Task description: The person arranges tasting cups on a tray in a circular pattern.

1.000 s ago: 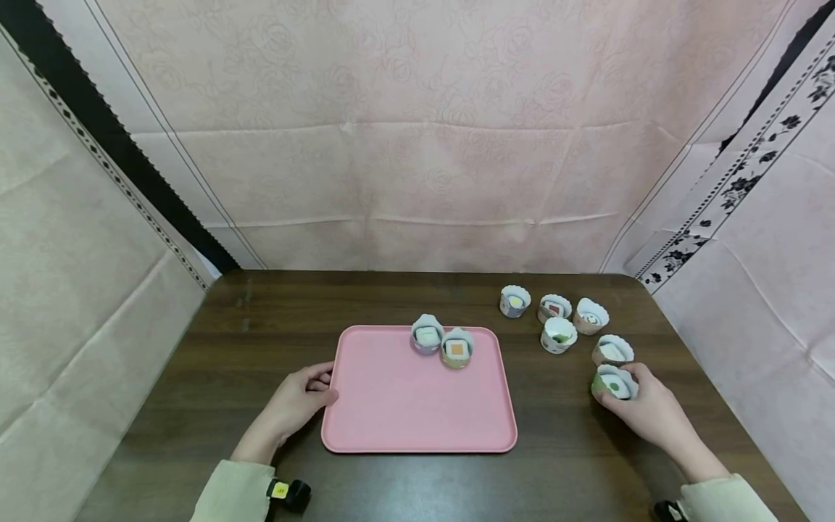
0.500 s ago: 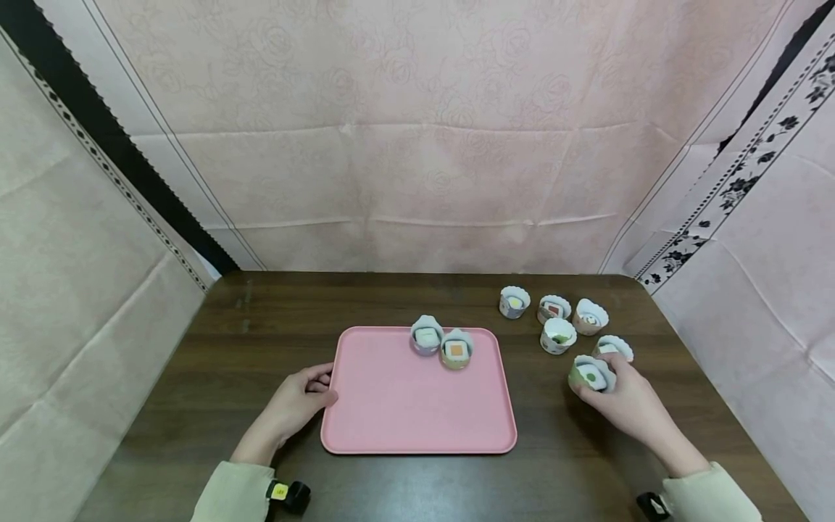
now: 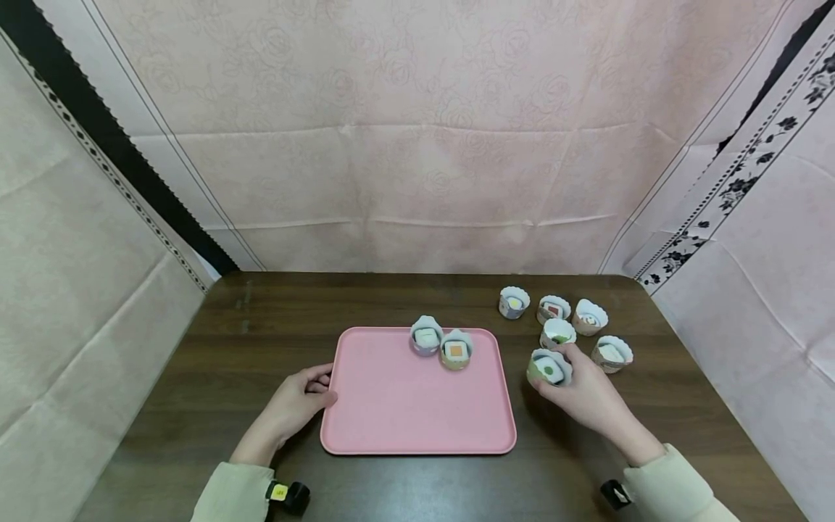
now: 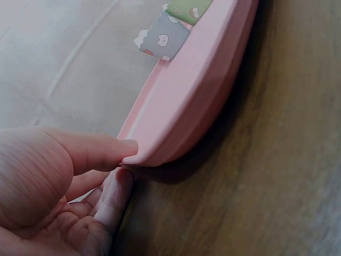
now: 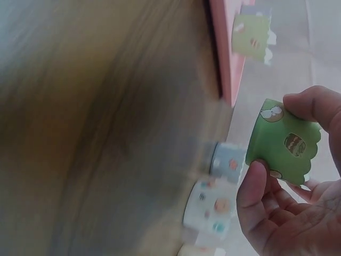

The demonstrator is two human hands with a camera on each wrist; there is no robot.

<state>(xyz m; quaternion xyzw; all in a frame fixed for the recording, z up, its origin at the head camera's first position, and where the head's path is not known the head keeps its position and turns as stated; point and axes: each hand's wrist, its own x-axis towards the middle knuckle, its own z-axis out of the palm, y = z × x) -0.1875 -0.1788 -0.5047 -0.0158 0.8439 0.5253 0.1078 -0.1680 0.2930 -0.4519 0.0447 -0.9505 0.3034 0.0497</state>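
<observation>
My right hand (image 3: pixel 587 388) holds a green paper cupcake cup (image 5: pixel 285 144) with a scalloped rim, in the air between the table and the pink tray. Thumb and fingers grip its sides in the right wrist view; its filling is pale with a green spot. On the left, my left hand (image 3: pixel 298 402) pinches the edge of the pink tray (image 3: pixel 417 413), thumb on top and fingers below in the left wrist view. Two cupcake cups stand side by side near the tray's far edge, a grey-blue one (image 3: pixel 427 336) and a green one (image 3: pixel 456 350).
Several more cupcake cups stand right of the tray on the dark wooden table (image 3: pixel 261 341): a blue-grey one (image 3: pixel 514 303) at the back, a white one (image 3: pixel 557 333) close beyond my right hand, and another cup (image 3: pixel 612 354) farther right. Cloth curtains (image 3: pixel 417 159) enclose the table.
My right hand has carried the green cupcake cup leftward from the right side toward the tray. My left hand and the tray have stayed in place.
</observation>
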